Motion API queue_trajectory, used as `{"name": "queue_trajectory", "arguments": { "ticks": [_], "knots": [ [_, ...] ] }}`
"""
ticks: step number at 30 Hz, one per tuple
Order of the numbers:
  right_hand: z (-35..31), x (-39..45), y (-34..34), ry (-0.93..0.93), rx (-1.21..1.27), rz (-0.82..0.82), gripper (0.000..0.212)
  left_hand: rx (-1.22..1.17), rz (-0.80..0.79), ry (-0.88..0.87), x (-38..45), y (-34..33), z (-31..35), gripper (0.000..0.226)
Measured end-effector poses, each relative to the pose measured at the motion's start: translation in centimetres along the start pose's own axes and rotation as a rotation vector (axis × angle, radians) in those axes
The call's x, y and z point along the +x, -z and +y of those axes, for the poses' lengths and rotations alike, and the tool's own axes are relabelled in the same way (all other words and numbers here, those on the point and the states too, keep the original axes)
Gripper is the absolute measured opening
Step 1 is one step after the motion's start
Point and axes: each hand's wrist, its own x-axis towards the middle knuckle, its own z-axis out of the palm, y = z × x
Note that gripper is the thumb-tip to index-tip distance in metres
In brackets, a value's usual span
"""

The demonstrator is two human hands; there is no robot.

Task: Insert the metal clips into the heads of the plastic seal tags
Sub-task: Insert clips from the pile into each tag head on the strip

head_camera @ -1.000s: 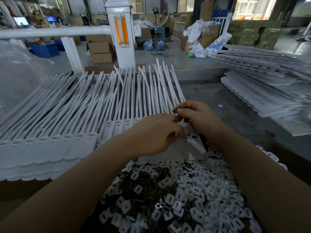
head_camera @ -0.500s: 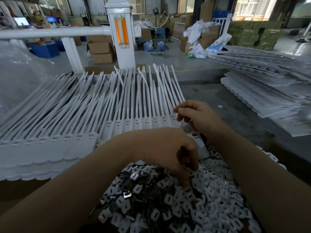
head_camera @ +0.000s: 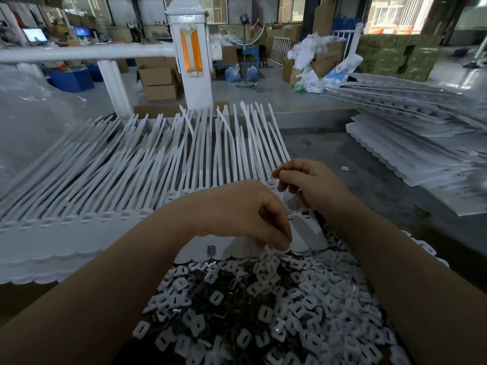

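A long row of joined white plastic seal tags (head_camera: 110, 196) lies across the table, straps pointing away from me. In front of it sits a heap of small metal clips (head_camera: 263, 312), white and dark mixed. My right hand (head_camera: 313, 185) pinches the head of the rightmost tag (head_camera: 303, 222) with thumb and forefinger. My left hand (head_camera: 237, 212) hovers over the near edge of the tags, fingers curled, its fingertips pinching a small clip just above the heap. One loose clip (head_camera: 210, 250) rests on a tag flag below my left wrist.
A second stack of tag sheets (head_camera: 421, 148) lies at the right on the grey table (head_camera: 369, 196). A clear plastic bag (head_camera: 31, 119) bulges at the left. Behind stand a white post with orange reflector (head_camera: 193, 48), a rail and cardboard boxes.
My left hand went from the tag heads down into the clip heap and has now lifted back toward the tags with its fingertips pinched. My right hand stayed at the rightmost tag.
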Motion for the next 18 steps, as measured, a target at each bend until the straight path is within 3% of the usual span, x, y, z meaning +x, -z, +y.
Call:
{"name": "queue_trajectory", "arguments": {
  "ticks": [6,12,18],
  "knots": [
    [0.1,-0.1,0.2,0.0,0.011,-0.001,0.017,-0.021,-0.062,0.085,-0.3,0.3,-0.1,0.008],
    [0.2,-0.1,0.3,0.07,0.039,0.005,0.013,-0.361,0.412,0.173,0.2,1.3,-1.6,0.003],
    [0.5,-0.1,0.4,0.175,0.001,-0.078,0.01,-0.61,0.517,0.213,0.3,1.8,-2.2,0.009]
  ]
}}
